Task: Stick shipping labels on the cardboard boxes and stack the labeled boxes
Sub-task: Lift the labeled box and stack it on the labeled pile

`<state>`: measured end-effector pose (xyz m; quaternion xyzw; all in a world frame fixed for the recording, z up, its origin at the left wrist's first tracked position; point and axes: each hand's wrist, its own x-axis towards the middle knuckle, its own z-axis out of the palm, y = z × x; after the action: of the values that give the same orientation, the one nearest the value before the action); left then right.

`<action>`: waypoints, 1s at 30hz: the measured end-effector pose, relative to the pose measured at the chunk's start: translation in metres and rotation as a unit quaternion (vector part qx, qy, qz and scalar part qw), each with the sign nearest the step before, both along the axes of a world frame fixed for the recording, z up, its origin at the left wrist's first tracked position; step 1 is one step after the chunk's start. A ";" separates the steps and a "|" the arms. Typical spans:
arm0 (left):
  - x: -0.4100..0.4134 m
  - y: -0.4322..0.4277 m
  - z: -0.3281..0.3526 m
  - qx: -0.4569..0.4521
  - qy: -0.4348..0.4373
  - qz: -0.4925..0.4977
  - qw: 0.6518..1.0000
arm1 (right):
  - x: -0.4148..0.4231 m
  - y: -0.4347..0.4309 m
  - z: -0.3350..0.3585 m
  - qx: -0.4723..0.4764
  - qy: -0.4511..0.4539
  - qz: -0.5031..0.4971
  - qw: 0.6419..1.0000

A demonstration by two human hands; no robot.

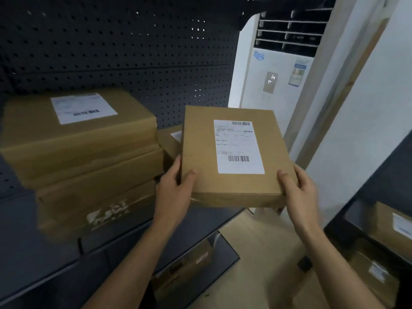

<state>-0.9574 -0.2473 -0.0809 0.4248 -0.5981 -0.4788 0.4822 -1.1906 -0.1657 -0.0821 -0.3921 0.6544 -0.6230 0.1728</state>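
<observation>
I hold a flat cardboard box point(200, 150) in the air above the right end of a dark shelf point(44, 248). A white shipping label point(238, 146) with barcodes is stuck on its top. My left hand point(176, 186) grips its near left corner and my right hand point(299, 188) grips its near right corner. To the left stands a stack of three cardboard boxes point(89, 175), the top one bearing a label point(82, 109). Behind the held box another labeled box point(169, 139) peeks out, mostly hidden.
A dark pegboard wall point(133, 52) backs the shelf. A white standing air conditioner point(274, 70) is at the back right. More boxes lie on a lower shelf point(187, 266) and on a rack at the right point(392, 230). Light wooden floor point(267, 253) shows below.
</observation>
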 end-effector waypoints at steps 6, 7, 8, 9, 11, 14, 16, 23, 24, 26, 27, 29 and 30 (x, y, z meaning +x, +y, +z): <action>-0.040 -0.049 0.006 -0.002 0.004 0.116 0.993 | -0.049 -0.098 0.012 -0.023 -0.006 0.113 0.993; -0.046 -0.056 0.006 -0.002 0.001 0.138 0.990 | -0.057 -0.114 0.014 -0.021 -0.006 0.134 0.991; -0.051 -0.062 0.007 -0.003 -0.003 0.159 0.987 | -0.063 -0.129 0.015 -0.019 -0.009 0.156 0.988; -0.055 -0.068 0.007 -0.002 -0.004 0.177 0.984 | -0.069 -0.145 0.016 -0.016 -0.009 0.177 0.984; -0.060 -0.079 0.007 0.013 -0.001 0.207 0.978 | -0.076 -0.174 0.018 -0.004 -0.001 0.217 0.976; -0.064 -0.093 0.005 0.031 -0.014 0.240 0.970 | -0.080 -0.211 0.021 0.023 0.007 0.262 0.965; -0.066 -0.100 0.005 0.049 -0.017 0.248 0.967 | -0.082 -0.232 0.021 0.042 0.005 0.287 0.957; -0.061 -0.135 0.003 0.105 -0.047 0.297 0.948 | -0.078 -0.286 0.012 0.091 -0.008 0.323 0.942; -0.063 -0.136 0.004 0.109 -0.057 0.293 0.948 | -0.077 -0.291 0.010 0.097 -0.006 0.323 0.942; -0.066 -0.139 0.006 0.117 -0.065 0.290 0.948 | -0.077 -0.299 0.006 0.102 0.003 0.320 0.942; -0.066 -0.142 0.005 0.119 -0.068 0.293 0.946 | -0.077 -0.302 0.005 0.101 0.007 0.321 0.942; -0.065 -0.147 0.004 0.117 -0.077 0.299 0.944 | -0.076 -0.305 0.004 0.103 0.011 0.327 0.939; -0.065 -0.149 0.003 0.115 -0.083 0.302 0.943 | -0.075 -0.306 0.004 0.106 0.012 0.328 0.939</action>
<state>-1.0220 -0.3966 -0.0775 0.6761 -0.4203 -0.3390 0.5014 -1.2660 -0.4722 -0.0777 -0.5718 0.5538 -0.4541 0.4001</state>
